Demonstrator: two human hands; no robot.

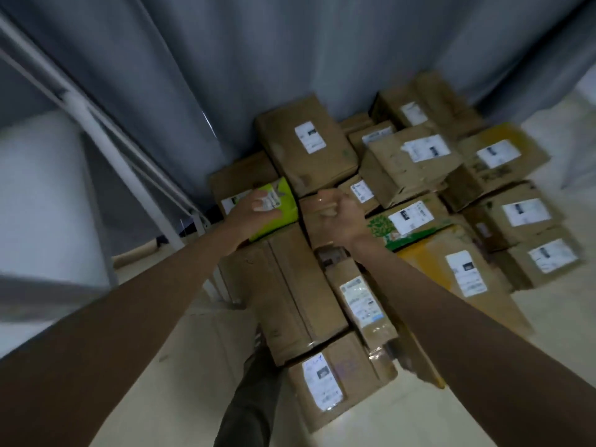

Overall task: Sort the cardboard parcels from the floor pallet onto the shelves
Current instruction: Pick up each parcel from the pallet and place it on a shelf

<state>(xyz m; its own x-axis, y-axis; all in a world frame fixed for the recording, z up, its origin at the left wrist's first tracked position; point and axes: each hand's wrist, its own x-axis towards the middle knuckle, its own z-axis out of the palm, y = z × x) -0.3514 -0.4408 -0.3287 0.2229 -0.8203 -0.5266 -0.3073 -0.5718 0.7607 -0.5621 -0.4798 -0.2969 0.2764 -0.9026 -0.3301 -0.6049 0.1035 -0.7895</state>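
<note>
A heap of brown cardboard parcels (pixel 409 162) with white labels covers the floor ahead of me. My left hand (pixel 254 214) grips a small lime-green box (pixel 280 208) at the left side of the heap, fingers curled over its labelled top. My right hand (pixel 338 217) is closed round the edge of a small brown parcel (pixel 309 217) just to the right of the green box. A long brown parcel (pixel 290 298) lies below both hands. The frame is blurred by motion.
Grey curtains (pixel 225 75) hang behind the heap. A white metal shelf frame (pixel 106 143) slants down the left side. Pale floor (pixel 483 398) shows at the right and near me. My dark trouser leg (pixel 251 401) is at the bottom centre.
</note>
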